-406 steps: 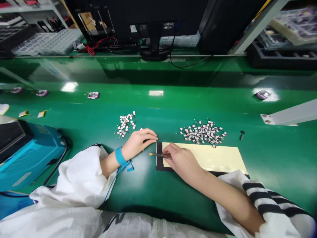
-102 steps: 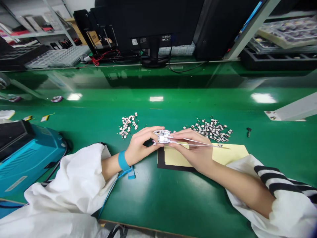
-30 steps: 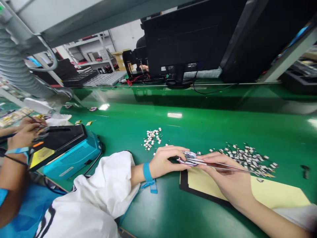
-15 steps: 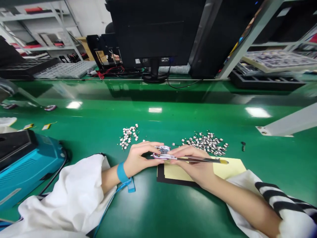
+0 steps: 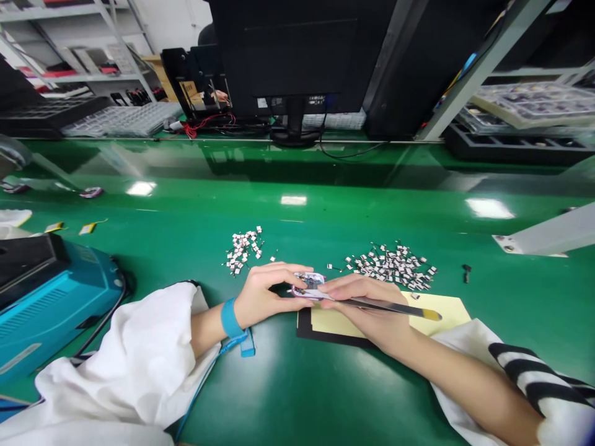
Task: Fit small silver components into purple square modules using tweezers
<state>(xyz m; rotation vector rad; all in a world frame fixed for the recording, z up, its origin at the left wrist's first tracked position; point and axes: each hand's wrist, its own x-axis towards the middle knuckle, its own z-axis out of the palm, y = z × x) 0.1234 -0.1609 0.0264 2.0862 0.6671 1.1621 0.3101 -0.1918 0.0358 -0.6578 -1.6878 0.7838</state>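
Note:
My left hand (image 5: pixel 264 288) grips the left side of a small rounded device casing (image 5: pixel 308 285) with a circuit board showing inside. Wrapped around that wrist is a blue strap (image 5: pixel 229 318) with a cord. My right hand (image 5: pixel 367 303) is closed on a pair of tweezers (image 5: pixel 390 305), whose yellow-tipped end points right. The tweezers' front end reaches over the casing, and the right fingers rest at its right edge. What the tweezer tips touch is too small to make out. Under my right hand lies a yellow pad (image 5: pixel 441 313) on a black sheet.
Small white parts with black leads lie in a left pile (image 5: pixel 242 251) and a larger right pile (image 5: pixel 395 266). A blue machine (image 5: pixel 60 303) stands at left. Two yellow battery-like pieces (image 5: pixel 87 228) lie behind it. A monitor (image 5: pixel 297 56) stands at the back, a metal post (image 5: pixel 548 232) at right.
The tweezers' rear end has swung slightly lower and to the right. Both hands stay at the casing. The whole view has shifted a little.

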